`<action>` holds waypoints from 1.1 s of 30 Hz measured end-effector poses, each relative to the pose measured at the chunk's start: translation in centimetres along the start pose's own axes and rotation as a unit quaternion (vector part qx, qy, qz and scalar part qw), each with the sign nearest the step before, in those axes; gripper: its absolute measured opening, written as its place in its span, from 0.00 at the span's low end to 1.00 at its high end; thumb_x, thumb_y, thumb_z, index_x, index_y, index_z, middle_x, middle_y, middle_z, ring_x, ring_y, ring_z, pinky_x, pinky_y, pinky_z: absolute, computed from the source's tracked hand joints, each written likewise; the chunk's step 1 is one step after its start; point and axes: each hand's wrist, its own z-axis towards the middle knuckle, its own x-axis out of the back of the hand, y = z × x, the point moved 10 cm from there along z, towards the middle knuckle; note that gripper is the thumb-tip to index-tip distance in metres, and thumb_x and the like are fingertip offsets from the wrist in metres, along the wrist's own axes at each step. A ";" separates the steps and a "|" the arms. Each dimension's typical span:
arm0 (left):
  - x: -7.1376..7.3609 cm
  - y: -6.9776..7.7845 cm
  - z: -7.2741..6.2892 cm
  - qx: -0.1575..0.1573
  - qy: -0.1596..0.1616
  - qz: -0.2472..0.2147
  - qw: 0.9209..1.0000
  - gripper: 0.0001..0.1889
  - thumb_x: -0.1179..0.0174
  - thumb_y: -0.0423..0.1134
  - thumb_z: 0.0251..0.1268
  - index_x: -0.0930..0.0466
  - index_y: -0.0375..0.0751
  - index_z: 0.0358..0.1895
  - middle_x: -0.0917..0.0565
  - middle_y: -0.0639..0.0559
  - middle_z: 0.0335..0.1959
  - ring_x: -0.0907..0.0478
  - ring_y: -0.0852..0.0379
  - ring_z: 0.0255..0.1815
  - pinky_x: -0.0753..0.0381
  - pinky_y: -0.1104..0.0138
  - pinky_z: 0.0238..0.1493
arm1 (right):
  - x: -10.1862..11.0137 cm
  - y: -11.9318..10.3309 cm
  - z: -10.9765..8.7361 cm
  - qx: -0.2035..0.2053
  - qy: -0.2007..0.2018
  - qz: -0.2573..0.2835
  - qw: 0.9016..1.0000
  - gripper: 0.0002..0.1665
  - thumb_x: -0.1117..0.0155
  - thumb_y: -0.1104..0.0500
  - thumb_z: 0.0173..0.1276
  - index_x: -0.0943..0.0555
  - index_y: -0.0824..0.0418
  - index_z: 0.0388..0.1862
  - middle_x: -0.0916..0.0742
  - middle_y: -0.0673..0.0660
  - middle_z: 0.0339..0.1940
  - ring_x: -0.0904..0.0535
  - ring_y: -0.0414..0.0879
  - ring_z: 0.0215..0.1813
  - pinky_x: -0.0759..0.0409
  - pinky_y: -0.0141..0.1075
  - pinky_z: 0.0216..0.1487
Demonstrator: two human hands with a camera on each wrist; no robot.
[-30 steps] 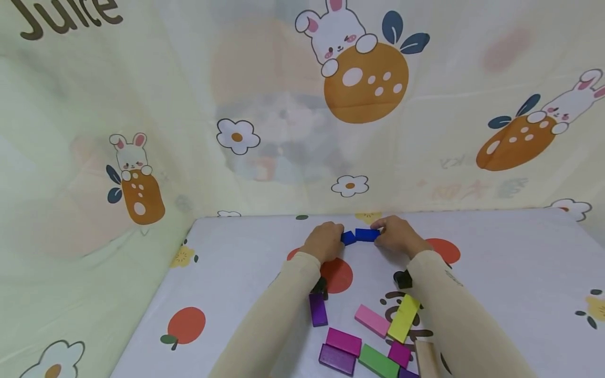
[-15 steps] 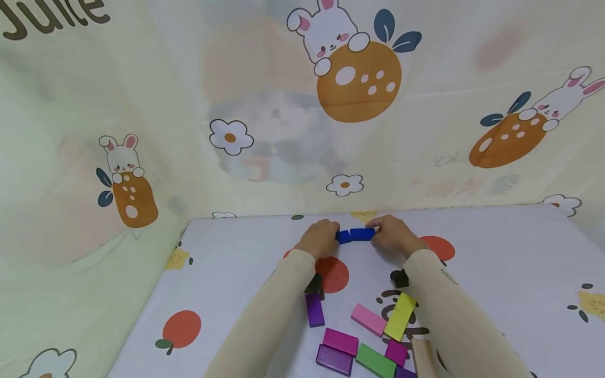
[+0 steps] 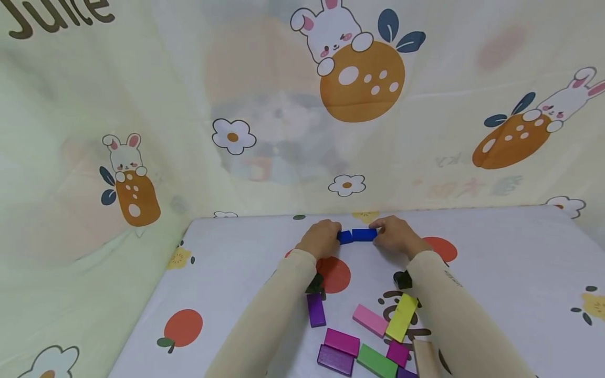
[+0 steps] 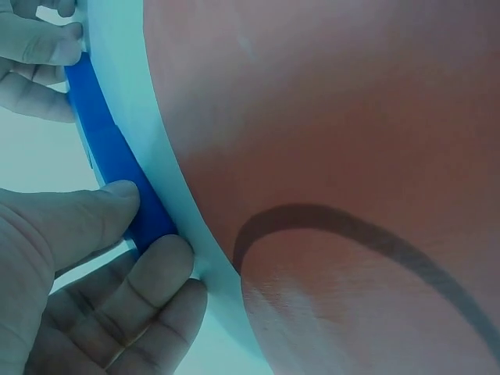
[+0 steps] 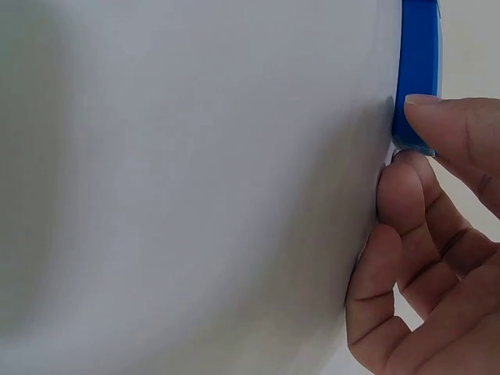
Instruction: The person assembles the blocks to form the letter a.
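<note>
Cream fabric (image 3: 274, 202) printed with 3 rabbits (image 3: 332, 34) rises along the far and left edges of the fruit-patterned white table (image 3: 236, 262).

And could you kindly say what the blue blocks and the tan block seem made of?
Blue blocks: painted wood or plastic, unclear which; smooth, evenly coloured faces. Tan block: probably bare wood, matte, from its pale, wood-like colour.

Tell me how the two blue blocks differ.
The left hand grips the left blue block; the right hand grips the right blue block. In the head view, the left blue block slants slightly, while the right blue block lies nearly level. There, more shows of the right blue block than of the left blue block. Both are blue and lie roughly end to end.
</note>
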 end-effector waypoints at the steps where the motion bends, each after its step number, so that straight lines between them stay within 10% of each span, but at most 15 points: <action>1: 0.0 0.1 0.0 0.000 0.000 0.001 1.000 0.11 0.39 0.37 0.77 0.15 0.43 0.57 0.17 0.51 0.44 0.24 0.56 0.42 0.20 0.66 0.51 | 0.0 0.1 0.0 0.001 0.001 0.001 1.000 0.27 0.37 0.64 0.74 0.23 0.65 0.70 0.20 0.70 0.59 0.26 0.63 0.58 0.24 0.57 0.64; 33: 0.2 0.3 -0.2 0.005 -0.005 -0.003 1.000 0.12 0.39 0.38 0.78 0.16 0.44 0.59 0.18 0.51 0.44 0.24 0.56 0.43 0.21 0.66 0.52 | -0.1 0.3 0.0 0.005 0.009 0.001 1.000 0.26 0.35 0.64 0.73 0.21 0.63 0.70 0.20 0.69 0.58 0.26 0.62 0.57 0.22 0.55 0.60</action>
